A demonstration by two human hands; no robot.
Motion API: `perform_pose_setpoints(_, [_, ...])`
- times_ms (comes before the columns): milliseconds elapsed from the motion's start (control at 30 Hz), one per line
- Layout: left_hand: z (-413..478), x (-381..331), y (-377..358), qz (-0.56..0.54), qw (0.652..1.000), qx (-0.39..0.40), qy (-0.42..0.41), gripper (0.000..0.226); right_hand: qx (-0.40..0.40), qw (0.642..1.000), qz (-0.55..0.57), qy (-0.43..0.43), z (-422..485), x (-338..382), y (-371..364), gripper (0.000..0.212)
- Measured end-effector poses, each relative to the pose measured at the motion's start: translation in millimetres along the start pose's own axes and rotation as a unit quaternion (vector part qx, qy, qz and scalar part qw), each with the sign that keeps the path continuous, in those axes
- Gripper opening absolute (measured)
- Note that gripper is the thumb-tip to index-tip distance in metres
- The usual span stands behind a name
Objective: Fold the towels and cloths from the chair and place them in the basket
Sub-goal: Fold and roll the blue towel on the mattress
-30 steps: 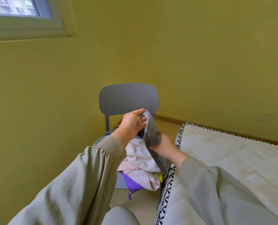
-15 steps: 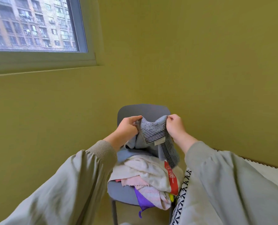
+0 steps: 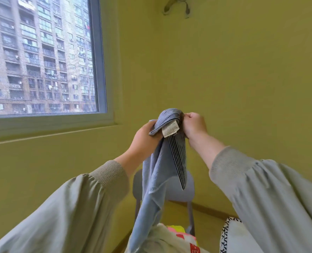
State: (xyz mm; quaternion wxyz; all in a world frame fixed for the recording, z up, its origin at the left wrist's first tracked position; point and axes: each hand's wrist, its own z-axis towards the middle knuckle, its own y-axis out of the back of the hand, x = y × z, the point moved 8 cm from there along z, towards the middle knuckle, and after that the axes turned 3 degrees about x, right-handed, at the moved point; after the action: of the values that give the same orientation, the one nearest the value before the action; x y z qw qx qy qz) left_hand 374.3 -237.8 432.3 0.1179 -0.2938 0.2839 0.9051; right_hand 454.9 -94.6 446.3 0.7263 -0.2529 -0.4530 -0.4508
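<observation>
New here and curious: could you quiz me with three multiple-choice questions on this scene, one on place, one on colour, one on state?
1. On which side of the towel is the window? A left B right C below
2. The towel's main colour? A red B blue-grey C yellow
3. The towel is: A spread flat B folded square C held up, hanging

Answers: 1 A, the window fills the upper left. 2 B, it is blue-grey with dark stripes. 3 C, the left grip and right grip hold its top, and the rest dangles before the chair.
</observation>
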Motion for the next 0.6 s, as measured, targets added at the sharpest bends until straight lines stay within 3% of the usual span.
perform_pose_setpoints(100, [14.3, -16.4, 13.9, -0.054, 0.998, -0.021, 0.013, 0.014, -0.017, 0.999, 0.033, 0.016, 3.8, 26.6, 10.3, 0.028])
perform_pose_setpoints(167, [19.8, -25.0, 25.2, -0.088, 0.995, -0.051, 0.018, 0.022, -0.027, 0.999, 0.041, 0.017, 5.9, 37.8, 14.4, 0.033])
perform_pose_setpoints(300, [24.0, -29.6, 53.7, -0.115, 0.981, -0.141, 0.069, 0.04, -0.018, 0.999, 0.031, 0.014, 6.7, 48.7, 16.3, 0.018])
perform_pose_setpoints(433, [22.6, -20.6, 66.5, -0.18, 0.966, -0.156, 0.104, 0.033, 0.048, 0.998, -0.019, 0.047, -1.6, 46.9, 9.1, 0.017])
perform_pose_setpoints(533, [17.9, -14.1, 69.1, -0.17, 0.967, -0.153, 0.112, 0.028, 0.11, 0.988, -0.07, 0.086, -17.6, 50.8, 5.8, 0.047])
perform_pose_setpoints(600, [15.0, -11.4, 70.1, -0.153, 0.969, -0.156, 0.114, 0.03, 0.162, 0.974, -0.118, 0.105, -32.9, 54.9, -1.3, 0.055])
